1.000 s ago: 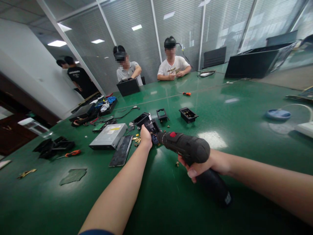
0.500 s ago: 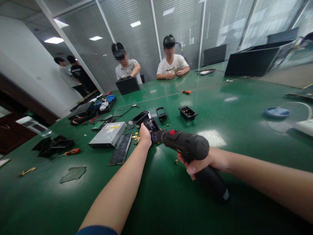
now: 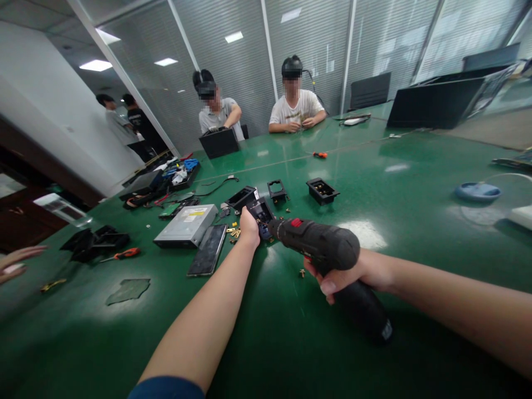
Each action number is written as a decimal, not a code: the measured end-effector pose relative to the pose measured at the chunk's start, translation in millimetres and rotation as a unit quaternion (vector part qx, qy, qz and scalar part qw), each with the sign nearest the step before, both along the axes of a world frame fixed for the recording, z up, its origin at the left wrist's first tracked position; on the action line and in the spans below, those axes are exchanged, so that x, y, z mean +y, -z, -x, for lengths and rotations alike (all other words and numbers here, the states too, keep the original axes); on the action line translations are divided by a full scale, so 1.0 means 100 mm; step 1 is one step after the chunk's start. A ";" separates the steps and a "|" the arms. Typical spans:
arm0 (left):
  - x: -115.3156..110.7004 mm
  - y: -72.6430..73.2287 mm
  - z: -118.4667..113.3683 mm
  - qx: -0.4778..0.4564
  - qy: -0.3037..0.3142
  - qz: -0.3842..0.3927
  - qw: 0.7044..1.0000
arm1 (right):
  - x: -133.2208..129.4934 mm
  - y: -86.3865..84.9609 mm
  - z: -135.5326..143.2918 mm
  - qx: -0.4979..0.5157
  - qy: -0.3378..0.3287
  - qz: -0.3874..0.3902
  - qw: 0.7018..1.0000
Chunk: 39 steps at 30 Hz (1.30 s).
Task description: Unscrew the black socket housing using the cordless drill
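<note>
Two grips, both taken, near the centre of the frame. With the left hand, holds a black plastic housing, fingers closed around its near left side; with the right hand, wraps firmly around the handle of a power drill. Key relation, by judgement, drill to housing: aims the barrel leftward and slightly upward across the frame, toward the housing's right side, with the chuck just beside it. Cannot tell contact from near miss at the bit. Left hand nearer, directly on the housing; right hand set back right of centre, behind the drill. Long axis of the housing hard to read behind hand and chuck.

Among containers: just beyond the left hand, an open black box, contents unreadable; right of upper centre, a rimmed black case with brass-coloured bits inside; at upper left, a dark tray heaped with blue and white items. Loose brass-coloured pieces just left of the left hand, outside any container.
</note>
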State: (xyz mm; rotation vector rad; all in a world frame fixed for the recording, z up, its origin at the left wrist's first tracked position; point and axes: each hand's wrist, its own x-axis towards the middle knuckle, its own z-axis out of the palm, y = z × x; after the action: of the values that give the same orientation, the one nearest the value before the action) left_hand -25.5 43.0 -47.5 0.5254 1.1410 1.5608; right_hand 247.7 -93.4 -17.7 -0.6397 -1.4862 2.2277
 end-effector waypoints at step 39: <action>0.01 -0.01 -0.01 -0.023 0.000 -0.010 1.000 | -0.09 -0.25 -0.01 0.001 0.017 0.007 1.000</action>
State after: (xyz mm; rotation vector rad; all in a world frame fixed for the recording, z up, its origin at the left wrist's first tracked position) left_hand -24.6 43.6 -46.8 0.5013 1.0918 1.5785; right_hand 248.5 -102.4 7.5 -0.6624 -1.4489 2.2135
